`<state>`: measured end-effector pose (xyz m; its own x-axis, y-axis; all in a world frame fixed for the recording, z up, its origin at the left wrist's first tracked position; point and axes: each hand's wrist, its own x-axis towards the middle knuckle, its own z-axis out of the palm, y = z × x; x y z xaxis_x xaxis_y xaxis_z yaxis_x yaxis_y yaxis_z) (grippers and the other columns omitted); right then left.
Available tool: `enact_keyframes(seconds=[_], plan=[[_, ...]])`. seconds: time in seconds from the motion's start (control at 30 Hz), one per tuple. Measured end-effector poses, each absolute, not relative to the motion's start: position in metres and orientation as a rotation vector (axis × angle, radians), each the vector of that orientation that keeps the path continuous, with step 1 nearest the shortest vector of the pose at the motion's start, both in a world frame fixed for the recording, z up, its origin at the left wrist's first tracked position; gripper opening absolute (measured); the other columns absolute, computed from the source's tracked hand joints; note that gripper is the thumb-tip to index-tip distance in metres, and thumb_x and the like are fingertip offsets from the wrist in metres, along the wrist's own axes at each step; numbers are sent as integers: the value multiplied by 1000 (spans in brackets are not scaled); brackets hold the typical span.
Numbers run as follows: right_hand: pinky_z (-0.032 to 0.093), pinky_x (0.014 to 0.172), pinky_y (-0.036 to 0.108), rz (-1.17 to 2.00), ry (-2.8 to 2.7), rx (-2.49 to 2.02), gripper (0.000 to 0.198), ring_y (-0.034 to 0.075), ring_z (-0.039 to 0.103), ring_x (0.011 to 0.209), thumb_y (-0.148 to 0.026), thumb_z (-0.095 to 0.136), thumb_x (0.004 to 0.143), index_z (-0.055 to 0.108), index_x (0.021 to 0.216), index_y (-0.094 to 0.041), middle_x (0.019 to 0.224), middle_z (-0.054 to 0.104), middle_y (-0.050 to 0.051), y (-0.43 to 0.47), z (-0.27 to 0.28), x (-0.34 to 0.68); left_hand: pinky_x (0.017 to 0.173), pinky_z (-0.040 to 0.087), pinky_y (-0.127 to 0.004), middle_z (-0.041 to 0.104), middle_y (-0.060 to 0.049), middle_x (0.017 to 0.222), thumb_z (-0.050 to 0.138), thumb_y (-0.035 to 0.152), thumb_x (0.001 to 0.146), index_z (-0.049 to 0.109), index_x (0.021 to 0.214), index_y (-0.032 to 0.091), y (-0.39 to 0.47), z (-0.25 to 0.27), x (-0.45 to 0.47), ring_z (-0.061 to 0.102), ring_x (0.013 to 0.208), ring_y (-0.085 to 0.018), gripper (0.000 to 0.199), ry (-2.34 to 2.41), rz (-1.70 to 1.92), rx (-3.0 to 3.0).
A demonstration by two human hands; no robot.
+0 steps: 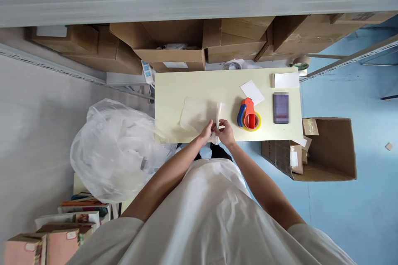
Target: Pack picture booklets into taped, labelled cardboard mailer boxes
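Observation:
At the near edge of the pale yellow table (174, 85), my left hand (207, 131) and my right hand (225, 132) come together with fingers closed. Between them is the folded or rolled end of a translucent wrapping sheet (197, 112), whose loose part lies flat to the left. Whether anything is wrapped inside cannot be seen. An orange and blue tape dispenser (248, 112) with a yellow-edged roll rests right of my right hand. Behind the dispenser lies a white card (251, 92).
A dark phone-like object (281, 107) and a white card stack (286, 80) occupy the table's right end. A large clear plastic bag (115, 153) bulges at the left. An open carton (332, 149) holding small boxes stands at the right. Cardboard boxes (174, 56) line the shelf behind.

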<state>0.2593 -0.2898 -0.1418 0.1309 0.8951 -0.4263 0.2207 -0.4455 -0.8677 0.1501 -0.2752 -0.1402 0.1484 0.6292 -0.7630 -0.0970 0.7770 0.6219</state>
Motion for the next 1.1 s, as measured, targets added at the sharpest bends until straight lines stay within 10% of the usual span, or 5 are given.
enact_keyframes(seconds=[0.33,0.73,1.1], plan=[[46,93,47,1173,-1275,-1866,43,26,56,103,-29,66,67,55,107,-19,110,56,13,-301,-166,248,89,42,-35,66,-10,112,48,62,81,66,97,19,-275,-140,95,55,111,-27,49,1555,616,815],[50,67,33,1271,-893,-1864,29,15,57,68,-30,56,70,57,96,-18,91,65,6,-308,-159,289,89,45,-37,67,-10,110,49,56,83,66,99,20,-298,-135,140,60,104,-26,43,1381,460,816],[50,84,41,1045,-1579,-1671,38,24,56,94,-24,57,74,55,111,-20,101,56,10,-320,-133,243,73,48,-28,66,-4,91,55,58,79,62,93,21,-285,-101,123,62,88,-19,40,1290,647,697]])
